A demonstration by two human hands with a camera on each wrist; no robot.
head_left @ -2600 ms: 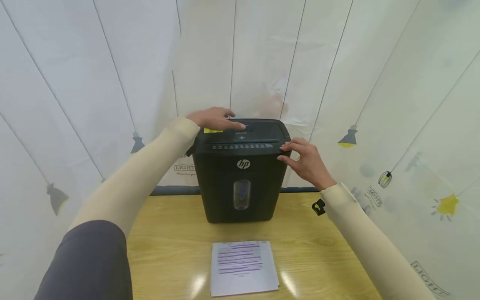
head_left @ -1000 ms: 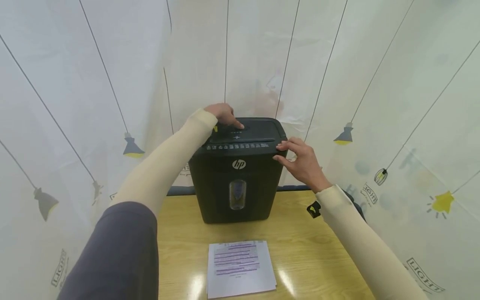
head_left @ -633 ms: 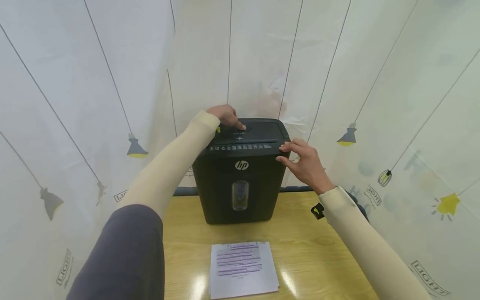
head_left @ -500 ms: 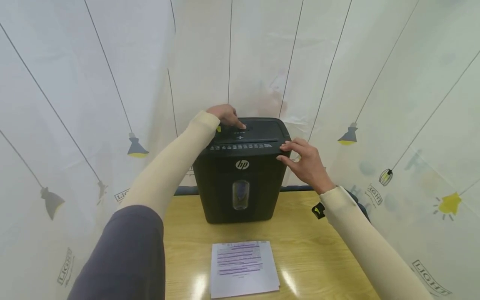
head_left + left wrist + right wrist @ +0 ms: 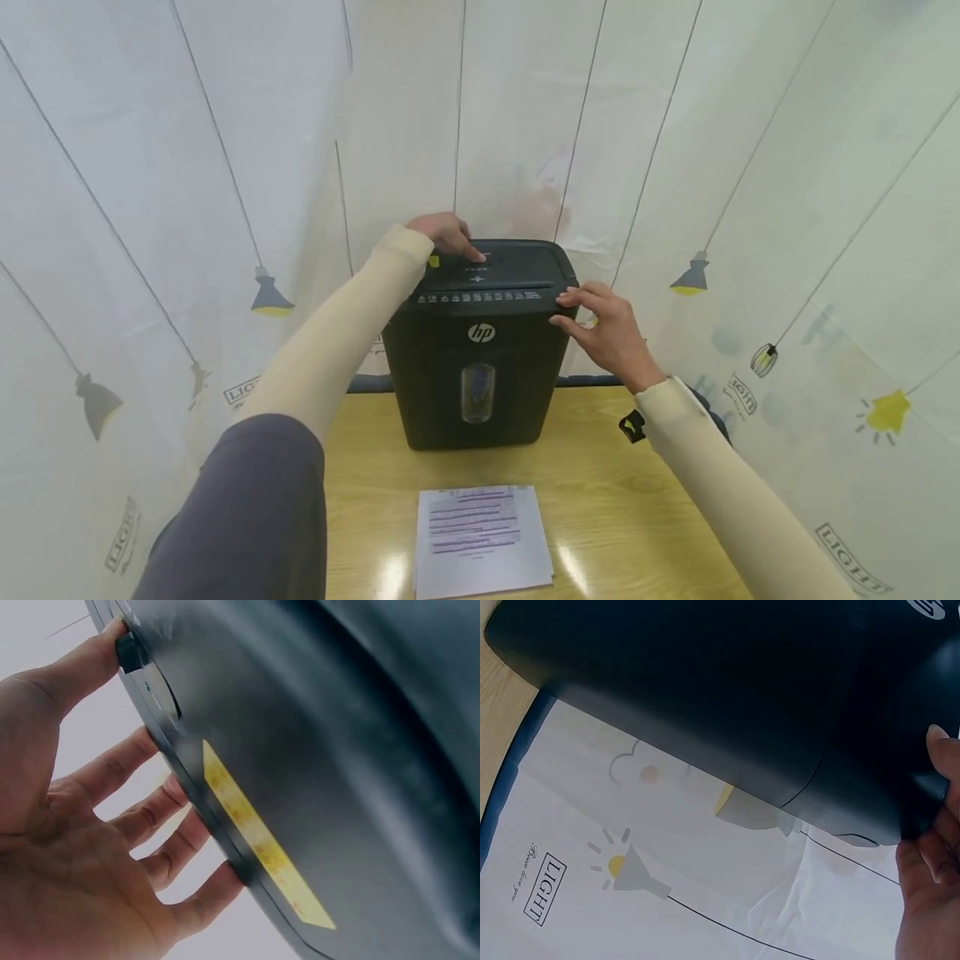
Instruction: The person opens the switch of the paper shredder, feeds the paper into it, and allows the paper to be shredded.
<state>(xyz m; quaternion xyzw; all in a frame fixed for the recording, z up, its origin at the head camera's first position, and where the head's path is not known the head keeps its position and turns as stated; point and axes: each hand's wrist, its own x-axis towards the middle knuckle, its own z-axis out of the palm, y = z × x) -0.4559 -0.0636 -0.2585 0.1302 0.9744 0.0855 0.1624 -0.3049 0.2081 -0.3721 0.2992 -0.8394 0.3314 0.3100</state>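
Observation:
A black hp paper shredder (image 5: 517, 358) stands upright on the wooden table. My left hand (image 5: 444, 233) reaches over its top from the left. The left wrist view shows its thumb (image 5: 90, 664) pressing on a small black switch (image 5: 130, 654) on the lid. Its other fingers, nearly straight, rest along the lid's back edge. With fingertips on top and thumb in front, my right hand (image 5: 611, 329) grips the shredder's right front corner. A yellow label (image 5: 259, 836) lies along the lid near the left hand. Before the shredder is a stack of printed paper (image 5: 487, 575) with purple-marked lines.
A white wall covering (image 5: 555, 100) printed with hanging lamps rises close behind the shredder and spreads to both sides. Bare wooden table (image 5: 622, 500) shows around the paper. A small black strap end (image 5: 632, 426) hangs by the right wrist.
From lying flatter across the lid's left side, my left hand has turned, its thumb now down on the switch; the last half second shows little change. The right hand keeps its grip.

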